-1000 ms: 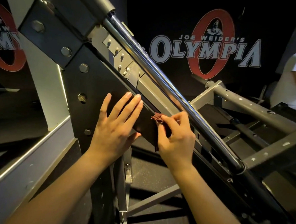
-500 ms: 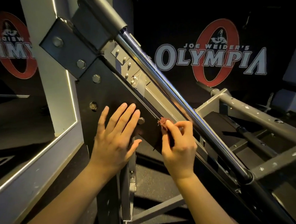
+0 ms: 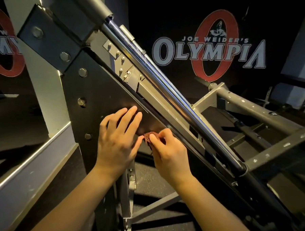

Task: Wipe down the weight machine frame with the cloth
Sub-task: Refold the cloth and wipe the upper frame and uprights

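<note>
The left hand (image 3: 116, 143) is laid flat, with straight fingers, on the black plate (image 3: 94, 107) of the weight machine frame (image 3: 70, 36), probably as a support. A small reddish cloth (image 3: 147, 137) is pinched in the curled fingers of the right hand (image 3: 169, 151) and held to the plate just beside the left hand. Free room for the stroke is judged to lie along the slanted edge, toward 11 and 5 o'clock; at 2 o'clock it is closed by the grey rail (image 3: 165, 107) and the chrome rod (image 3: 166, 84).

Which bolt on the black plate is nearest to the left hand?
The lowest bolt, just left of the left hand; the others sit higher up the black plate.
</note>
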Motion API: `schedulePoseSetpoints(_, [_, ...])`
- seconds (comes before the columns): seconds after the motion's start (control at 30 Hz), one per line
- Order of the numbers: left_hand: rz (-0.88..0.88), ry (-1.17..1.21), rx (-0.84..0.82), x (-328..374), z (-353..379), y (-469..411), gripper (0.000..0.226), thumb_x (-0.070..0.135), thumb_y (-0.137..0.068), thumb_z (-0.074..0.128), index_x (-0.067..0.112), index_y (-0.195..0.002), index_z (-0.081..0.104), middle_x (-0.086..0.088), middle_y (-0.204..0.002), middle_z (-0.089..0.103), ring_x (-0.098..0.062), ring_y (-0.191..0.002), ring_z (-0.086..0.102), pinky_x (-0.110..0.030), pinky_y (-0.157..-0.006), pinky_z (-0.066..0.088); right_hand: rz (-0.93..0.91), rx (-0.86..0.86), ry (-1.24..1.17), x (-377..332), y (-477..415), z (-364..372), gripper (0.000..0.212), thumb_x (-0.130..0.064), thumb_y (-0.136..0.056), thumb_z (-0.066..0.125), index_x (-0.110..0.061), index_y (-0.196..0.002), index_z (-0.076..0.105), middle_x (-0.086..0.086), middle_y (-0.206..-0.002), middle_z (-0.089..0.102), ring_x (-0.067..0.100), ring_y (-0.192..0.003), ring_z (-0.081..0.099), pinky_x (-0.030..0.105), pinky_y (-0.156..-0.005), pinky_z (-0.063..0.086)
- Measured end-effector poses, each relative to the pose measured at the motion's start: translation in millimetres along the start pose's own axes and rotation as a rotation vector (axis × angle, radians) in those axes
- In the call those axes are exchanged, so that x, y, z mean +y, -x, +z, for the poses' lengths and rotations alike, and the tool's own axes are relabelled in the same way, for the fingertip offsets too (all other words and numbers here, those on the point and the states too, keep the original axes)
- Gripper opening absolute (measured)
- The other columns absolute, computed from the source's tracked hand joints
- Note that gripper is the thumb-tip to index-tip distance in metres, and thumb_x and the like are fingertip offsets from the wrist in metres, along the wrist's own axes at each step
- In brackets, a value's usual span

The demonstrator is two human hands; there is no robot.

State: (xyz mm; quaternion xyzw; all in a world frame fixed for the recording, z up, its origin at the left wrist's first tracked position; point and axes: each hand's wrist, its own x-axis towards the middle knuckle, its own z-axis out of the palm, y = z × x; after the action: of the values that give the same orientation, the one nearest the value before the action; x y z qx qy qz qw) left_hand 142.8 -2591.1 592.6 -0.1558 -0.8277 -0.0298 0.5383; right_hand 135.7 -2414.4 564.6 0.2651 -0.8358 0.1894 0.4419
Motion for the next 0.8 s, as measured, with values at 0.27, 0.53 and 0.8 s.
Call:
schedulePoseSetpoints(0.27, [-0.003, -0.011, -0.041, -4.1, -1.1, 5.5, 0.074, 0.023, -0.086, 0.077, 0.01, -0.151, 0.046, -0.013, -0.159, 0.041, -0.033, -0.149, 0.034, -0.051, -0.123, 0.018, 0.06, 0.051, -0.08, -1.3, -3.8, 0.2, 0.027, -0.022, -0.093, 0.069, -0.01, -0.116, 0.069, 0.007, -0.104, 0.059, 0.013, -0.077, 0.058, 0.02, -0.066, 0.052])
schedulePoseSetpoints(0.53, [0.106, 0.261, -0.121, 67.4, 10.6, 11.1, 0.05, 0.019, -0.09, 0.07, 0.007, -0.138, 0.06, -0.014, -0.147, 0.052, -0.033, -0.135, 0.047, -0.046, -0.112, 0.033, 0.457, -0.064, -0.162, 51.2, 74.2, -58.2, 0.024, -0.02, -0.094, 0.071, -0.019, -0.118, 0.071, -0.013, -0.107, 0.05, -0.001, -0.088, 0.056, 0.016, -0.079, 0.055])
schedulePoseSetpoints(0.8, [-0.064, 1.006, -0.668, 199.7, 54.6, 4.7, 0.041, 0.057, -0.09, 0.062, 0.035, -0.123, 0.068, 0.021, -0.112, 0.067, 0.001, -0.107, 0.063, -0.035, -0.095, 0.053, 0.939, 0.215, -0.48, 110.4, 118.8, -140.7, 0.022, -0.017, -0.091, 0.073, -0.027, -0.11, 0.067, -0.011, -0.104, 0.07, 0.004, -0.1, 0.068, 0.021, -0.086, 0.057])
